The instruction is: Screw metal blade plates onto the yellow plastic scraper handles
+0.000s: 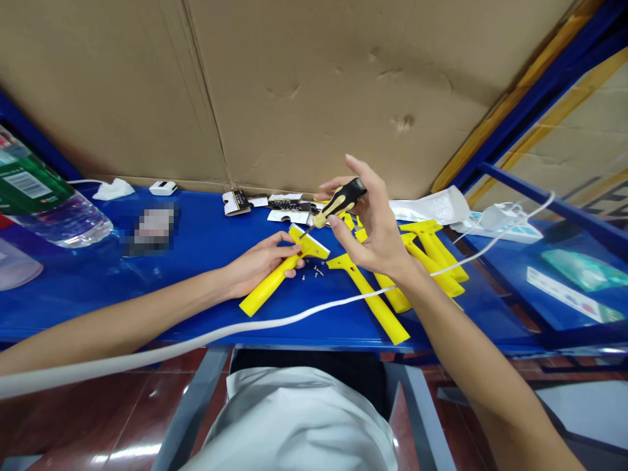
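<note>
I see two bare hands, apart from each other, each clamped on one thing. The left hand [265, 263] is closed round one yellow scraper [267, 288], held just above the table with its handle slanting toward the person and its head up and away. The right hand [377, 229] grips one screwdriver [341, 201] with a black-and-cream handle between thumb and fingers, one finger raised clear; I see its shaft reach down to the scraper's head.

Just beside the left hand lies one cluster of tiny metal fasteners [318, 269], roughly half a dozen, too small for me to count surely. Near the right forearm I make out at least four loose scrapers [370, 297], two left of the arm and two or more right of it; the arm hides part of the pile.

One white cable [304, 314] crosses my view in front of the arms. Behind the hands are several black-and-white cards [235, 202], overlapping. Farther out I count one bottle [39, 190] and one white adapter [163, 188] to the left, and one power strip [523, 229] to the right, all on the blue table [196, 239].
</note>
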### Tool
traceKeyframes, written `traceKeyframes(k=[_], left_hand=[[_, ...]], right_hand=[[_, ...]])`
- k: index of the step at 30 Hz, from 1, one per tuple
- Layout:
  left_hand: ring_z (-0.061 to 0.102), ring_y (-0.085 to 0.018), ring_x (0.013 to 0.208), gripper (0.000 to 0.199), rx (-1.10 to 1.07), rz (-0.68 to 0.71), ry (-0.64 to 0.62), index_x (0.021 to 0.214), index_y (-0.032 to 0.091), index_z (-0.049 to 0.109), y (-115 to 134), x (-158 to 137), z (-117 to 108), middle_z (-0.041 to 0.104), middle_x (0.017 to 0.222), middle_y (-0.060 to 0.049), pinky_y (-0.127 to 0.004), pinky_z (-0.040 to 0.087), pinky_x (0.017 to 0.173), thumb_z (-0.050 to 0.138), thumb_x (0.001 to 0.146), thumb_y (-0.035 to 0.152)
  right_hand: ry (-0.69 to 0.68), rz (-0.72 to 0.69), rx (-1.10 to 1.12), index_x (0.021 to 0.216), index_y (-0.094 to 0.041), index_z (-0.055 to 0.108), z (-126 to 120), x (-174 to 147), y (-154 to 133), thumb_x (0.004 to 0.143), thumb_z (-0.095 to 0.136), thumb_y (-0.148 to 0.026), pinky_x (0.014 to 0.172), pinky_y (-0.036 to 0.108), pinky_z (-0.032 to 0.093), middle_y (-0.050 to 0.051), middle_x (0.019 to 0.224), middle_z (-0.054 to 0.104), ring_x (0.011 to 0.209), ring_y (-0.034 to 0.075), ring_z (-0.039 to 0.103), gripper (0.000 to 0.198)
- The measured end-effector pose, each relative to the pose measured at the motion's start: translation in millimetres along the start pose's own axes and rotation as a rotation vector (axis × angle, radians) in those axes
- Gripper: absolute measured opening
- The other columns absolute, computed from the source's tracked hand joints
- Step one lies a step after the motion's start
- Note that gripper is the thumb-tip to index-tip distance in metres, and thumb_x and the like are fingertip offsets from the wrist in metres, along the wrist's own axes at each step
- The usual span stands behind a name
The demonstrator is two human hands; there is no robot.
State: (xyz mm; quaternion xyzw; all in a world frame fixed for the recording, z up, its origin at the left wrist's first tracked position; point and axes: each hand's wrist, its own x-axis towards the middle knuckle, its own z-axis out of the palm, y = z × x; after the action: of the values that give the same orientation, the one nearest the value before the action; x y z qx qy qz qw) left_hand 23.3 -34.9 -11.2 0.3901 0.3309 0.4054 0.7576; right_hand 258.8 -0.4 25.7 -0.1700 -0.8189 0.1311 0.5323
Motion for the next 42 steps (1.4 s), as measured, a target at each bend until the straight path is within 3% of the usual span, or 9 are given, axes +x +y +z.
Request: traceKeyframes(k=[4,7,13,18,24,29,34,39,42], left_hand=[[0.071,-0.016,0.078,0.026,-0.005,0.004,0.000,0.100,0.019,0.060,0.0,-0.2,1.1,0.071,0.098,-0.007,-0.022,0.052,0.055,0.083,0.092,0.012],[0.071,-0.017,0.077,0.027,0.006,0.009,-0.002,0.101,0.019,0.059,-0.3,-0.7,1.8,0.071,0.097,-0.007,-0.022,0.053,0.055,0.083,0.091,0.011],[0.071,-0.016,0.077,0.025,0.011,0.005,-0.005,0.101,0.019,0.059,-0.4,-0.9,1.4,0.071,0.099,-0.008,-0.022,0.052,0.055,0.082,0.093,0.012],[0.072,-0.017,0.077,0.023,0.023,-0.015,-0.001,0.106,0.019,0.059,-1.8,0.2,-1.2,0.072,0.099,-0.008,-0.022,0.054,0.056,0.079,0.096,0.012],[0.071,-0.017,0.077,0.021,0.004,-0.011,-0.004,0.103,0.019,0.060,-2.5,1.2,-3.0,0.071,0.100,-0.009,-0.022,0.053,0.055,0.078,0.096,0.011],[0.072,-0.017,0.077,0.019,0.012,-0.020,-0.009,0.104,0.019,0.060,-2.1,0.7,-2.7,0.071,0.099,-0.009,-0.022,0.054,0.056,0.076,0.097,0.011],[0.071,-0.017,0.077,0.021,-0.011,-0.017,-0.012,0.101,0.018,0.060,-1.8,0.9,-2.5,0.071,0.098,-0.009,-0.022,0.053,0.055,0.079,0.095,0.010],[0.071,-0.017,0.077,0.019,-0.007,-0.029,0.000,0.100,0.018,0.061,-1.6,1.8,-3.9,0.071,0.098,-0.010,-0.022,0.052,0.056,0.078,0.096,0.011],[0.071,-0.017,0.076,0.020,0.004,-0.029,-0.007,0.100,0.019,0.060,-1.4,1.8,-4.0,0.070,0.097,-0.009,-0.023,0.053,0.056,0.078,0.096,0.011]], right_hand=[[0.038,-0.013,0.021,0.164,-0.040,0.046,1.7,-2.1,6.8,0.099,0.078,-0.052,0.100,0.059,0.069,0.007,0.137,0.070,0.118,0.031,0.077,0.074],[0.076,-0.043,-0.025,0.161,-0.041,0.049,1.9,-3.5,11.4,0.097,0.080,-0.055,0.098,0.060,0.069,0.007,0.144,0.066,0.129,0.035,0.073,0.072],[0.004,-0.031,-0.022,0.172,-0.037,0.030,3.4,-3.1,4.2,0.109,0.063,-0.055,0.105,0.057,0.068,0.011,0.151,0.062,0.124,0.031,0.075,0.074],[0.033,-0.006,-0.047,0.172,-0.039,0.033,4.6,-3.0,1.2,0.107,0.066,-0.055,0.098,0.057,0.069,0.009,0.145,0.064,0.119,0.031,0.076,0.074],[-0.045,0.014,0.029,0.176,-0.036,0.021,4.5,-1.5,-3.4,0.112,0.060,-0.046,0.107,0.054,0.067,0.012,0.142,0.067,0.123,0.030,0.075,0.076],[-0.029,0.019,-0.020,0.173,-0.040,0.029,5.0,-3.0,-1.1,0.110,0.060,-0.060,0.101,0.059,0.069,0.010,0.151,0.062,0.127,0.033,0.075,0.073],[-0.042,0.007,-0.014,0.175,-0.037,0.025,4.5,-3.9,-1.8,0.112,0.057,-0.056,0.105,0.061,0.067,0.012,0.145,0.066,0.128,0.033,0.074,0.073],[0.016,-0.039,-0.045,0.164,-0.040,0.043,4.0,-5.2,3.9,0.107,0.067,-0.055,0.100,0.061,0.069,0.009,0.147,0.063,0.122,0.033,0.076,0.063],[0.025,-0.046,-0.052,0.163,-0.040,0.044,3.3,-4.9,5.3,0.106,0.068,-0.056,0.102,0.060,0.068,0.009,0.148,0.063,0.121,0.032,0.076,0.064]])
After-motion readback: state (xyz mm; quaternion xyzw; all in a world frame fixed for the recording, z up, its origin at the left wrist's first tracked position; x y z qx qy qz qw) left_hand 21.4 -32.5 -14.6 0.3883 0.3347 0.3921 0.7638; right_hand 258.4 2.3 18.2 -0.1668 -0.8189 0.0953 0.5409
